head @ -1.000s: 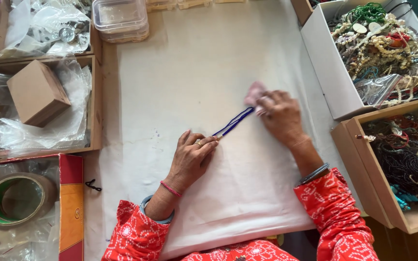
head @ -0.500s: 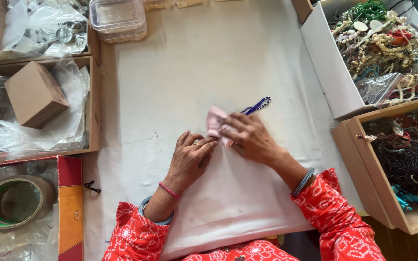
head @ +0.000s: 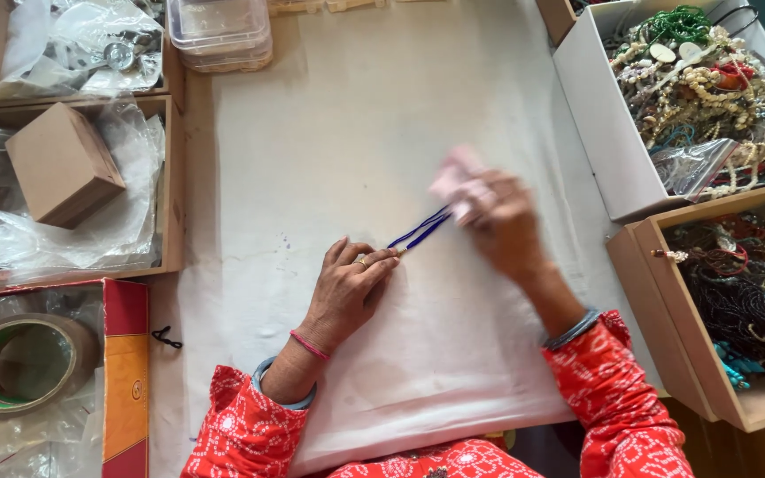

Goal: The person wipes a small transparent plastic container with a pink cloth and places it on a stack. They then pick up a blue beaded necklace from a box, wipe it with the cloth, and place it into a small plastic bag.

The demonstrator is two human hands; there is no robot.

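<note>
A white cloth point(head: 374, 115) covers the work surface, and everything else sits around it. Off its right edge stand a white box point(head: 591, 115) heaped with mixed bead necklaces and, nearer the person, a wooden box point(head: 666, 327) of darker strands, both close enough to reach from the seat. Off the cloth's left edge lie wooden trays lined with clear plastic; one holds a small brown cardboard box point(head: 62, 164). Nearer the person on that side, a roll of tape point(head: 18, 363) rests beside a red and orange box point(head: 127, 372). Clear plastic containers point(head: 220, 31) sit at the cloth's far left corner.

On the middle of the cloth, the left hand point(head: 347, 288) lies palm down with its fingertips pressed on the near end of a blue beaded cord point(head: 420, 230), apparently pinning it so that the strand stays taut. The cord runs straight across the cloth, away and to the right, into the right hand point(head: 498, 212). That hand is closed around a small pink cloth point(head: 453, 177) bunched over the cord's far end; it is blurred, so the exact grip is hard to read, but the rag seems wrapped about the strand as if for wiping. A small black clip-like scrap point(head: 166, 337) lies at the cloth's left margin.
</note>
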